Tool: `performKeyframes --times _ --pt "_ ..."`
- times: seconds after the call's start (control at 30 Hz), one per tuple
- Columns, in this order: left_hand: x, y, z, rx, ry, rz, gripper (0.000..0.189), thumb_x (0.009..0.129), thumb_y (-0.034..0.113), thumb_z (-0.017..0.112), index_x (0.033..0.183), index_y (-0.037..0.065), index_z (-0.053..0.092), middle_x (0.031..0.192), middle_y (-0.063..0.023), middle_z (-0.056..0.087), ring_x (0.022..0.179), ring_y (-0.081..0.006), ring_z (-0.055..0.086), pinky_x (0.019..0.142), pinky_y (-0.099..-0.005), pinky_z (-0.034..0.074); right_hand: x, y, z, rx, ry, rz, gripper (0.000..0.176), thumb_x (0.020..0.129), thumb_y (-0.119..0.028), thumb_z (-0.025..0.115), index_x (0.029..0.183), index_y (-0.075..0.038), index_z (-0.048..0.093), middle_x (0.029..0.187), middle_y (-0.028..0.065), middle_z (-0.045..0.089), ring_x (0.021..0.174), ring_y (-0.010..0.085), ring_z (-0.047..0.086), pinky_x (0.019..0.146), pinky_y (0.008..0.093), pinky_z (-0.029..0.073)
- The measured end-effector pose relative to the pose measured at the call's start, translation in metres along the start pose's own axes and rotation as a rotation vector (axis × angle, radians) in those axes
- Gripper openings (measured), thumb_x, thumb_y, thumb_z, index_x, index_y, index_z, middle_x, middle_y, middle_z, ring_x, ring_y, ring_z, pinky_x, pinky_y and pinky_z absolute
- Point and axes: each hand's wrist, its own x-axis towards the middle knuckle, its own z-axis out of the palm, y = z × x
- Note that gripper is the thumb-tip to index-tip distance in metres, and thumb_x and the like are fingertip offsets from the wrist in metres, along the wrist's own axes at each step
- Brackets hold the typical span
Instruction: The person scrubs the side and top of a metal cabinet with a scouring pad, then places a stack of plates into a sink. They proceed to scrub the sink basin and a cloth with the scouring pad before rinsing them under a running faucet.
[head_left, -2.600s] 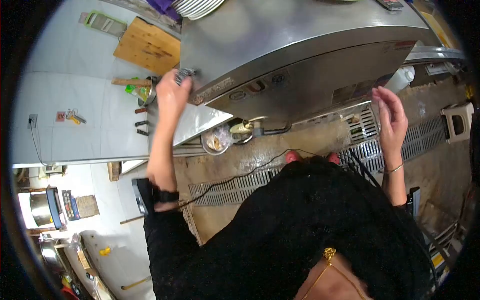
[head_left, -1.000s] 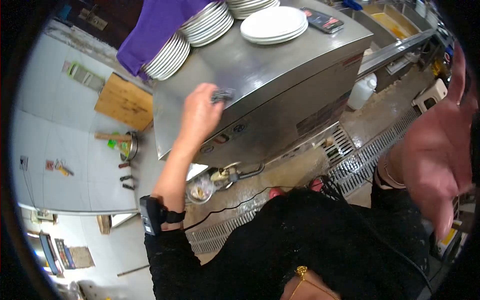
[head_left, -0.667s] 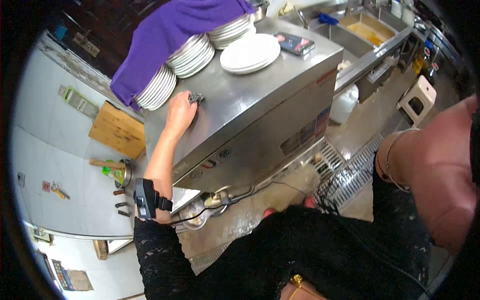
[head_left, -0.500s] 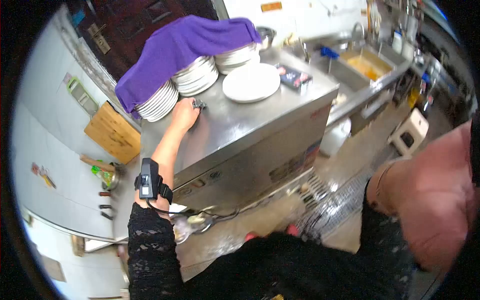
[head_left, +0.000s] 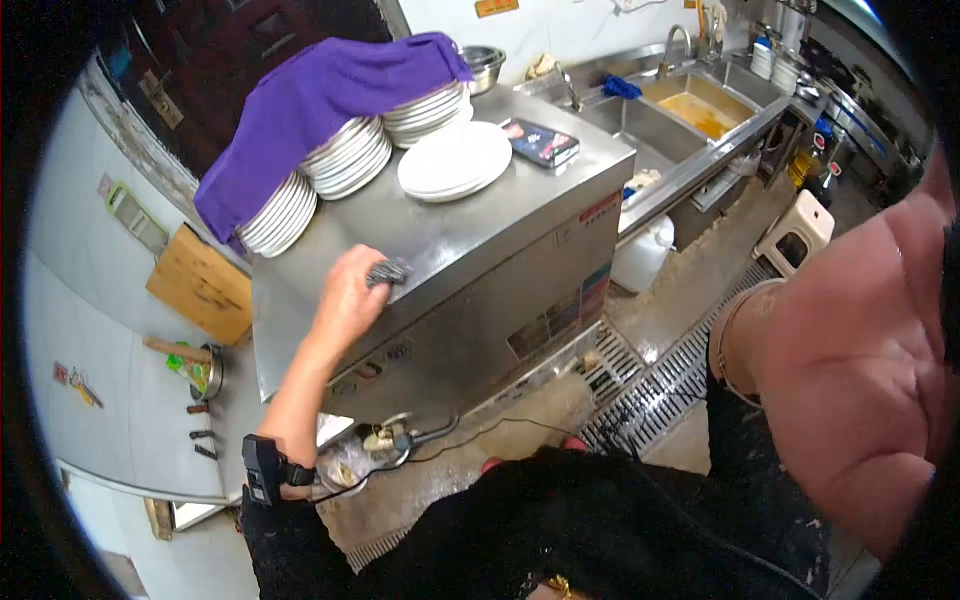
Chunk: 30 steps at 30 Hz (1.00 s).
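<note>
My left hand point(head_left: 350, 294) is closed around a grey steel wool scrubber point(head_left: 388, 272), which pokes out past the fingers. Both are at the near edge of a stainless steel counter point(head_left: 300, 318). Beyond them are stacks of white plates point(head_left: 348, 158), partly draped with a purple cloth point(head_left: 335, 85). Two or so white plates point(head_left: 455, 162) lie apart from the stacks, beside a dark phone point(head_left: 541, 142). Large and close to the camera, my right hand point(head_left: 860, 350) is raised at the right with a bracelet on its wrist; its fingers are hidden.
A steel sink point(head_left: 640, 130) at the back right has a basin of orange-brown water point(head_left: 705, 112) and a blue cloth point(head_left: 621, 87). A beige stool point(head_left: 795, 232) and a white jug point(head_left: 643, 255) stand on the wet floor. A wooden board point(head_left: 203, 285) leans at the left.
My left hand has moved with the scrubber from beside the plate stacks to the counter's near edge. The view has shifted slightly; my right hand stays raised.
</note>
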Motion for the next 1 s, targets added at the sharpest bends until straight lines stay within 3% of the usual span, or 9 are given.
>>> performKeyframes --times 0.13,0.27,0.37,0.47,0.63,0.73,0.8,0.9,1.0 --pt "-0.037 -0.044 -0.017 0.512 0.170 -0.273 0.024 0.074 0.009 0.059 0.096 0.000 0.060 0.095 -0.0183 0.059 0.093 -0.0360 0.055 0.082 -0.0431 0.045 -0.006 -0.003 0.005 0.008 0.020 0.049 0.048 0.092 -0.021 0.049 0.129 0.007 0.038 0.133 0.0284 0.040 0.125 0.0404 0.040 0.106 0.0500 0.029" --pt "-0.033 -0.026 -0.005 0.276 0.121 -0.284 0.023 0.075 0.012 0.058 0.094 0.000 0.060 0.093 -0.0171 0.060 0.091 -0.0348 0.056 0.080 -0.0414 0.045 -0.013 -0.008 0.010 0.001 0.023 0.102 0.048 0.092 -0.021 0.048 0.129 0.007 0.038 0.133 0.0286 0.040 0.125 0.0405 0.040 0.106 0.0500 0.029" --pt "-0.007 0.043 0.040 0.138 0.155 0.012 0.025 0.068 0.006 0.059 0.092 0.001 0.057 0.089 -0.0157 0.057 0.089 -0.0337 0.056 0.078 -0.0399 0.045 -0.017 -0.020 0.011 -0.040 0.017 0.155 0.048 0.092 -0.020 0.048 0.130 0.007 0.038 0.133 0.0287 0.039 0.125 0.0406 0.039 0.106 0.0500 0.029" --pt "0.007 0.079 0.097 0.381 0.113 0.320 0.027 0.066 0.005 0.062 0.092 0.007 0.058 0.099 -0.0085 0.056 0.095 -0.0246 0.054 0.077 -0.0353 0.043 -0.020 -0.044 0.005 -0.183 -0.005 0.267 0.048 0.092 -0.020 0.048 0.130 0.007 0.037 0.133 0.0288 0.039 0.125 0.0407 0.039 0.107 0.0501 0.029" --pt "-0.050 0.029 0.137 0.711 -0.045 0.490 0.024 0.075 0.015 0.053 0.097 0.006 0.058 0.108 -0.0076 0.053 0.102 -0.0209 0.050 0.080 -0.0352 0.038 -0.031 -0.122 -0.018 -0.761 -0.068 0.712 0.059 0.088 -0.027 0.055 0.132 0.007 0.034 0.134 0.0265 0.040 0.127 0.0381 0.038 0.107 0.0485 0.027" --pt "-0.106 -0.015 0.133 0.766 -0.100 0.598 0.023 0.076 0.017 0.053 0.096 0.007 0.059 0.108 -0.0083 0.054 0.102 -0.0208 0.049 0.081 -0.0377 0.038 -0.035 -0.198 -0.028 -0.926 -0.004 1.019 0.044 0.094 -0.014 0.044 0.130 0.010 0.036 0.136 0.0245 0.038 0.129 0.0352 0.036 0.108 0.0436 0.027" --pt "-0.115 -0.021 0.130 0.839 -0.339 0.528 0.021 0.076 0.017 0.054 0.093 0.007 0.059 0.106 -0.0088 0.054 0.102 -0.0211 0.050 0.082 -0.0376 0.038 -0.035 -0.235 -0.026 -0.997 -0.003 1.098 0.041 0.094 -0.010 0.043 0.129 0.009 0.037 0.136 0.0232 0.039 0.129 0.0326 0.037 0.108 0.0411 0.028" --pt "-0.061 0.016 0.136 0.783 -0.022 0.661 0.016 0.078 0.017 0.053 0.089 0.008 0.060 0.100 -0.0069 0.054 0.100 -0.0196 0.050 0.083 -0.0367 0.038 -0.034 -0.267 -0.008 -1.002 0.282 1.372 0.039 0.091 -0.001 0.043 0.129 0.005 0.039 0.135 0.0179 0.043 0.126 0.0250 0.041 0.108 0.0357 0.027" --pt "-0.013 0.048 0.153 0.801 -0.050 0.525 0.013 0.077 0.015 0.052 0.089 0.009 0.056 0.098 -0.0060 0.053 0.099 -0.0194 0.051 0.083 -0.0366 0.038 -0.022 -0.278 0.021 -0.898 0.279 1.487 0.038 0.089 -0.003 0.049 0.126 0.003 0.044 0.133 0.0152 0.046 0.126 0.0244 0.041 0.107 0.0356 0.028"
